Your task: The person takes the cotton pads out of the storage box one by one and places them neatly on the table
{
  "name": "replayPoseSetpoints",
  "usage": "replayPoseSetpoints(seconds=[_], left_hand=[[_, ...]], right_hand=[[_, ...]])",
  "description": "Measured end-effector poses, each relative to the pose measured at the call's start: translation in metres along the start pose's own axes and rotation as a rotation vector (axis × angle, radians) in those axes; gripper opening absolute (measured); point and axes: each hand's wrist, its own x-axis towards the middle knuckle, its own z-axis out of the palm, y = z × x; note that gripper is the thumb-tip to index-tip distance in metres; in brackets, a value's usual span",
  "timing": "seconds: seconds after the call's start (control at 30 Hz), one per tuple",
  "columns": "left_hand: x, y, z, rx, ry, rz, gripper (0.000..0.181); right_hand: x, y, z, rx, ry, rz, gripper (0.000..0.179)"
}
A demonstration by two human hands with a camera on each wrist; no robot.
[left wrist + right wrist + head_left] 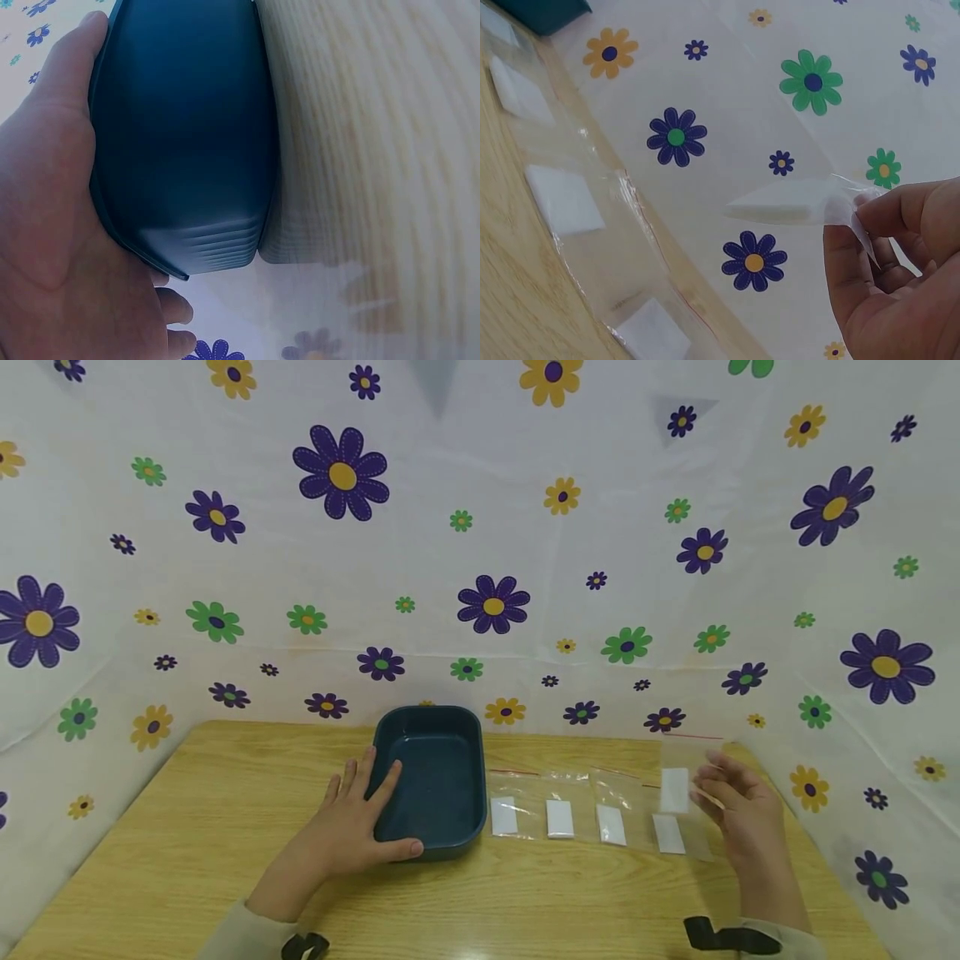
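Note:
A dark teal rectangular tray (442, 781) stands on the table with nothing in it. My left hand (337, 835) rests on its left rim, fingers spread and thumb across the near corner; the left wrist view shows the tray's outer side (187, 135) beside the palm. Over the table's right end, my right hand (744, 810) pinches a clear zip bag (678, 752) by its side, between thumb and fingers. Inside that bag is a white slip (674, 790). In the right wrist view the bag (780, 206) appears nearly edge-on, raised above the others.
Several similar clear bags lie in a row right of the tray, each with a white slip (559, 819) inside. The wooden table (202, 835) is backed by a white cloth (420, 552) with printed flowers. Black straps (731, 937) circle the sleeves.

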Motion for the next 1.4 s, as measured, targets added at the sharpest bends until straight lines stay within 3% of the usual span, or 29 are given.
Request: replayPoseSetpoints(seconds=[0.57,0.97,1.4], left_hand=[[-0.002,0.005,-0.007,0.024,0.008,0.003,0.117],[-0.001,0.005,-0.005,0.014,0.003,0.003,0.117],[-0.001,0.004,-0.004,0.005,0.001,0.005,0.116]], right_hand=[[0.007,0.004,-0.016,-0.080,0.183,0.076,0.035],[0.009,0.006,-0.026,-0.063,0.198,0.126,0.036],[0.011,0.011,-0.039,0.049,0.180,0.145,0.026]])
